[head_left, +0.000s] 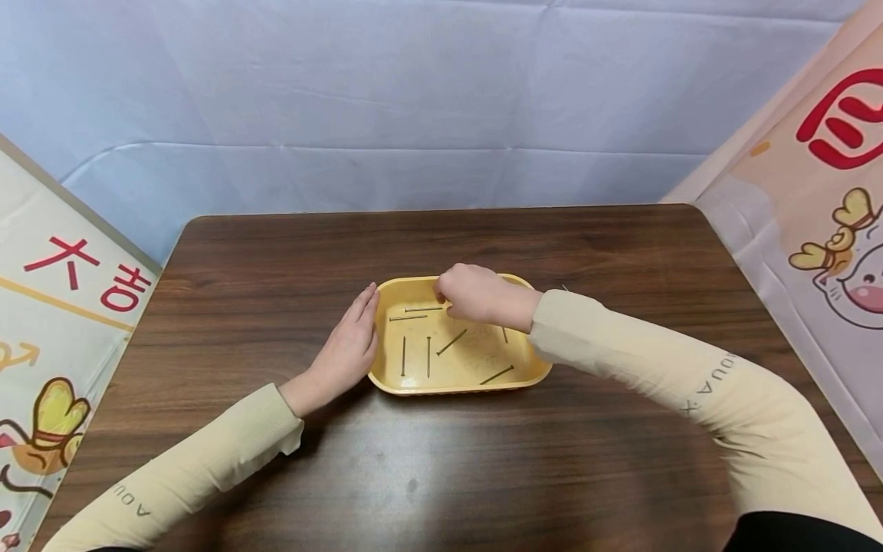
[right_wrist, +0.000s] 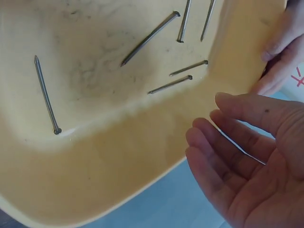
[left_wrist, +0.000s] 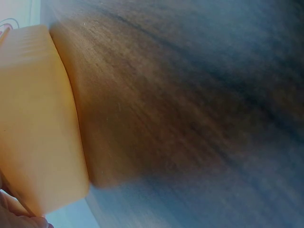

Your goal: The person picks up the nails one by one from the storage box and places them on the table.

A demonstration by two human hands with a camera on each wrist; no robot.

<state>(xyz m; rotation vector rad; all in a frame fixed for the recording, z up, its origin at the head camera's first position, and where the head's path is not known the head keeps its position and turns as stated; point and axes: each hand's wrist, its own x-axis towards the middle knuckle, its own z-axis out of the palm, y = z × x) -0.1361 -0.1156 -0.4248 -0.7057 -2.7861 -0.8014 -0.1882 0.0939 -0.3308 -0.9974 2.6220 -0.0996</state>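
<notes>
A yellow plastic basin (head_left: 455,388) sits on the table, with several metal nails lying loose on its floor, one of them slanted (head_left: 451,342) near the middle. My left hand (head_left: 348,343) rests against the basin's left side with its fingers extended along the rim. In the left wrist view, fingertips (left_wrist: 21,219) touch the basin's outer wall (left_wrist: 42,118). My right hand (head_left: 486,295) is over the far part of the basin. Seen in the right wrist view, its fingers (right_wrist: 213,166) are loosely bent, thumb apart from them, and they hold nothing. One nail (right_wrist: 46,95) lies apart from the others.
The dark wood-grain table (head_left: 414,475) extends around the basin on all sides. A pale cloth backdrop (head_left: 414,107) hangs behind it, and printed panels with cartoon figures stand at the left (head_left: 69,345) and right (head_left: 793,253).
</notes>
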